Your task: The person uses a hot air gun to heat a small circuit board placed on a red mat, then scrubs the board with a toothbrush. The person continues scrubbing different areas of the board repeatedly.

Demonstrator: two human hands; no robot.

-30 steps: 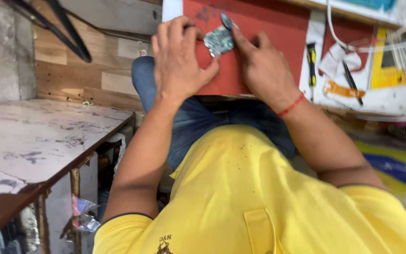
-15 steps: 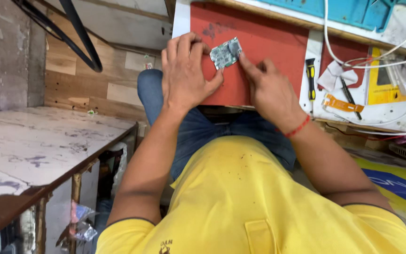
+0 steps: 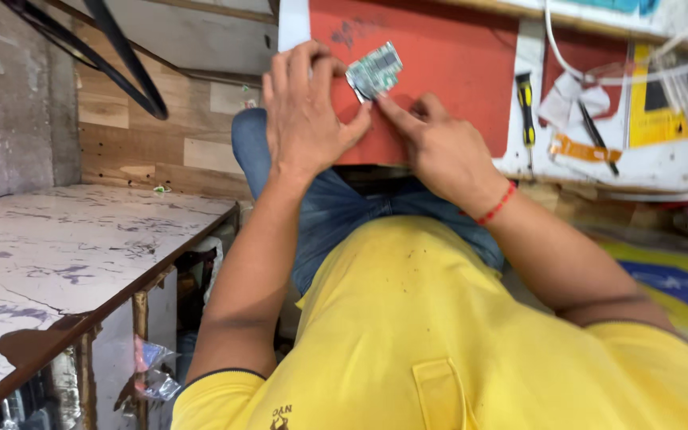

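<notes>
A small green and silver circuit board (image 3: 374, 70) lies on a red work mat (image 3: 439, 72) at the top of the head view. My left hand (image 3: 306, 111) rests on the mat, its thumb touching the board's lower left edge. My right hand (image 3: 438, 150), with a red thread band on the wrist, presses a fingertip against the board's lower edge. Both hands pinch the board between them. My yellow shirt and blue jeans fill the lower middle.
A yellow-handled screwdriver (image 3: 525, 103) lies right of the mat, with a black pen (image 3: 596, 137), white cable (image 3: 599, 76) and papers on the white bench. A marbled table (image 3: 57, 255) stands at the left; black cables (image 3: 121, 56) hang above it.
The view has shifted so the mat and hands sit a little lower and more central. The board has turned slightly between my fingers; both hands stay on it.
</notes>
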